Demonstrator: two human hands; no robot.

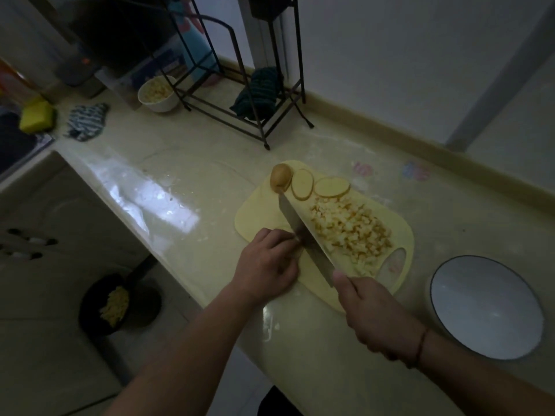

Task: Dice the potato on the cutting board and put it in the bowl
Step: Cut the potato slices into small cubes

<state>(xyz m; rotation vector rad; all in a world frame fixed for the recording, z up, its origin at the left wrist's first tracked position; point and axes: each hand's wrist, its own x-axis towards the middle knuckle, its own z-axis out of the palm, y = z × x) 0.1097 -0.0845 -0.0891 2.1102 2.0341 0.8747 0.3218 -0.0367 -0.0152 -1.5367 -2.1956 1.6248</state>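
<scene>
A pale yellow cutting board (258, 211) lies on the counter. A heap of diced potato (351, 229) covers its right half. At its far end stand a potato end piece (280, 177) and two round slices (332, 186). My right hand (372, 313) grips the handle of a large knife (303, 232), whose blade lies across the board. My left hand (267, 262) has its fingers curled over something small beside the blade; what they hold is hidden. An empty white bowl (486, 307) with a dark rim sits to the right of the board.
A black wire rack (240, 94) with a dark cloth (258, 94) stands at the back. Beside it is a white bowl of diced potato (157, 93). A striped rag (85, 121) and yellow sponge (37, 115) lie far left. A dark bin (120, 304) with scraps sits on the floor.
</scene>
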